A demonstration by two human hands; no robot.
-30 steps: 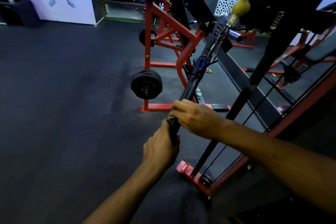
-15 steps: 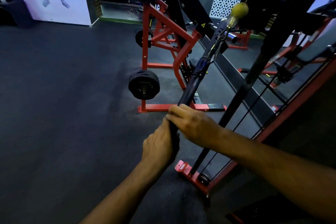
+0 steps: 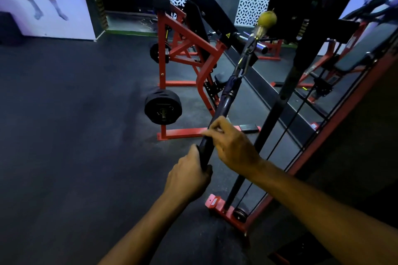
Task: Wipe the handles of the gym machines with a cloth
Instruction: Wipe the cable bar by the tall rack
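A dark bar handle [image 3: 225, 101] hangs slanted from a carabiner [image 3: 245, 64] under a yellow-green cable ball [image 3: 267, 18]. My left hand [image 3: 187, 178] is closed around the bar's lower end. Just above it, my right hand [image 3: 234, 148] wraps the bar from the right, fingertips curled over its top side. The stretch of bar between the hands looks black and thick [image 3: 204, 153]. I cannot tell whether that is a cloth or the grip itself. No cloth shows clearly elsewhere.
The cable machine's black post [image 3: 277, 105] and red base [image 3: 217, 204] stand right behind the bar. A red plate-loaded machine [image 3: 183, 49] with a black weight plate [image 3: 163, 107] stands at centre. Dark rubber floor [image 3: 75, 125] stretches to the left. Mirrors line the right side.
My right hand has crept slightly up the bar and its fingers have shifted. The left hand keeps the same hold on the lower end.
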